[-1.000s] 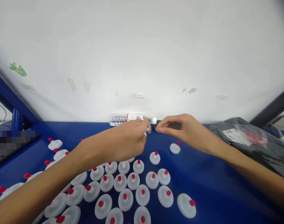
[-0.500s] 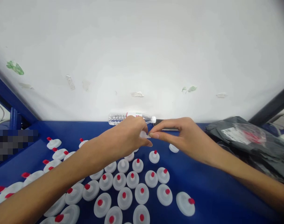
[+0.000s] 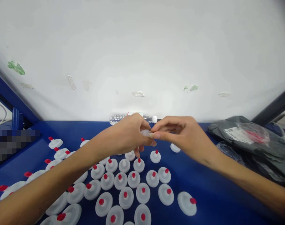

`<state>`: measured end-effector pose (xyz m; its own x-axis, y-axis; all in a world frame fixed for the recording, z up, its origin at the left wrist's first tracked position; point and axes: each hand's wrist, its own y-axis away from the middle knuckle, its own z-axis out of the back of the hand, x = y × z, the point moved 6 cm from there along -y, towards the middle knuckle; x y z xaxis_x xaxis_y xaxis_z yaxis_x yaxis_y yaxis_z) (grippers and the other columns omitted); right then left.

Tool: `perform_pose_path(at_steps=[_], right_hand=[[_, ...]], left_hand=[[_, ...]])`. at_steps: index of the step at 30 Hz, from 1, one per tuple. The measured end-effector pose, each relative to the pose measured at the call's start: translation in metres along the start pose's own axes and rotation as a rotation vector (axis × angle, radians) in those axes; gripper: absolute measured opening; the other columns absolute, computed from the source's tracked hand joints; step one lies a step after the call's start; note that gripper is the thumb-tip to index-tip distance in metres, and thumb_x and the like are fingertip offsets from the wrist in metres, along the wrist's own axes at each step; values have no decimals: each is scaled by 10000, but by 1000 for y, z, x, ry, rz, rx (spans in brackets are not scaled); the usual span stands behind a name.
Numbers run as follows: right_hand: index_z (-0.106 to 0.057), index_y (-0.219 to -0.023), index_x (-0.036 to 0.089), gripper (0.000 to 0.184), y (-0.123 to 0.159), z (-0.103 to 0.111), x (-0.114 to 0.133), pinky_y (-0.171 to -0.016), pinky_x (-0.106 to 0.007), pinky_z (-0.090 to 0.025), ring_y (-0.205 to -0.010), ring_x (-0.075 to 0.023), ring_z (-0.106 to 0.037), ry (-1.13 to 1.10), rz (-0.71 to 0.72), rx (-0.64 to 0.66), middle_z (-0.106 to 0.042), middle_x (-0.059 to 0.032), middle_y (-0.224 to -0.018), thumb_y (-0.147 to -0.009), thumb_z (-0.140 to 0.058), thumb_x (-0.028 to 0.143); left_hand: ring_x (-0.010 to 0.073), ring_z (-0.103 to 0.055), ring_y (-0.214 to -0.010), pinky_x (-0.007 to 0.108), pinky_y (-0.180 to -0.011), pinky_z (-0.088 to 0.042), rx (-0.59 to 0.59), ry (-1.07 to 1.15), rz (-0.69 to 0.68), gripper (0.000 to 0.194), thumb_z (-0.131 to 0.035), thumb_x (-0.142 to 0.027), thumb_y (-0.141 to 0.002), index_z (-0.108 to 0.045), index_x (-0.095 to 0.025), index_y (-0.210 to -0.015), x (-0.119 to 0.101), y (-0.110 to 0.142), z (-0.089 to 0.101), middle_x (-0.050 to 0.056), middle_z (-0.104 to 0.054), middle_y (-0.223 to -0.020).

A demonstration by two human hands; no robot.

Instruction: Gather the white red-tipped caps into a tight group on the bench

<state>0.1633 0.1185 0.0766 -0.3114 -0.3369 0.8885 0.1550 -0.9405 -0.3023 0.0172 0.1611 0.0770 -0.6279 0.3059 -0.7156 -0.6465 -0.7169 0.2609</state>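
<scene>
My left hand (image 3: 130, 132) is closed around a small translucent white plastic lid (image 3: 146, 133), most of it hidden by the fingers. From the right, the thumb and forefinger of my right hand (image 3: 177, 131) pinch the end of that same lid; whether a red tip sits between them I cannot tell. Below both hands, several round white lids with spouts stand on the blue table, most with red tips, such as a nearby lid (image 3: 143, 193). One lid (image 3: 124, 165) shows a bare white spout. Another white lid (image 3: 175, 147) lies under my right wrist.
Behind my hands a clear water bottle (image 3: 119, 118) lies on its side against the white wall (image 3: 142, 56). A dark plastic bag (image 3: 241, 134) with a label rests at the right. Blue frame posts (image 3: 16, 122) border the left side of the blue table (image 3: 215, 193).
The fingers of my left hand have shifted, and some lower ones now show beneath the thumb. My right hand has turned slightly, still pinching the lid. The view has moved a little.
</scene>
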Motion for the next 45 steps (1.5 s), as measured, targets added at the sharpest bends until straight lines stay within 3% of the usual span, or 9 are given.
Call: perform_pose_path(at_steps=[7,12,15,25,28,31,34,41,45], right_hand=[[-798,-902,246,108,-4,5,-10,-752,-246,-549,-804,-141,-723,-171,-54,41,-787,16,-871,-848,-838,331],[-751,-1008,271,190,-3,4,-10,-762,-251,-542,-885,-149,-713,-65,-108,73,-764,20,-991,-919,-765,439],[-691,-1070,276,252,-3,2,-11,-881,-307,-558,-1013,-190,-735,-131,-151,111,-777,1,-1075,-953,-713,498],[-661,-1106,268,282,-8,9,-11,-781,-287,-543,-896,-188,-745,-14,-164,55,-811,6,-898,-906,-752,446],[-673,-1200,262,385,-9,14,-15,-674,-280,-537,-849,-198,-744,122,-182,43,-808,-16,-918,-933,-685,539],[-723,-1180,256,397,-11,17,-26,-711,-295,-567,-902,-211,-751,348,-187,106,-810,-38,-1010,-960,-627,572],[-772,-1067,251,320,-10,17,-38,-822,-324,-584,-947,-222,-755,501,-192,171,-817,-38,-1023,-951,-652,523],[-814,-1081,276,318,-5,7,-47,-803,-403,-556,-918,-274,-739,734,-165,259,-813,-48,-999,-973,-601,485],[-818,-1082,246,370,-6,10,-52,-866,-421,-537,-966,-295,-740,791,-127,263,-813,-75,-1078,-1015,-533,472]], left_hand=[[149,-741,-641,190,-474,-400,21,62,-20,183,-731,-265,-810,-721,-212,-984,-15,6,8,-20,-748,-780],[188,-776,-715,247,-593,-568,-41,157,-101,632,-739,-271,-823,-523,-341,-1413,-13,2,11,-6,-779,-980],[213,-784,-730,279,-614,-594,-82,159,-81,795,-747,-248,-805,-387,-369,-1504,-8,-1,13,-7,-777,-937],[134,-753,-703,204,-637,-562,-67,138,-96,711,-678,-216,-876,-368,-320,-1507,-11,-2,8,-57,-757,-836],[138,-754,-701,188,-492,-497,-96,-8,-31,723,-665,-262,-895,-341,-382,-1530,-1,-5,9,-32,-768,-1026],[130,-721,-677,221,-469,-479,-218,-324,-4,528,-623,-323,-917,-515,-373,-1431,7,-7,15,-12,-740,-1177],[166,-698,-717,268,-558,-479,-246,-528,19,248,-647,-323,-906,-733,-264,-1131,12,-8,17,21,-762,-996],[195,-683,-683,281,-530,-413,-124,-644,65,147,-729,-255,-833,-799,-221,-958,18,-8,7,40,-755,-779],[201,-689,-702,293,-541,-406,-140,-680,48,133,-676,-174,-827,-785,-209,-893,22,-11,3,53,-765,-823]])
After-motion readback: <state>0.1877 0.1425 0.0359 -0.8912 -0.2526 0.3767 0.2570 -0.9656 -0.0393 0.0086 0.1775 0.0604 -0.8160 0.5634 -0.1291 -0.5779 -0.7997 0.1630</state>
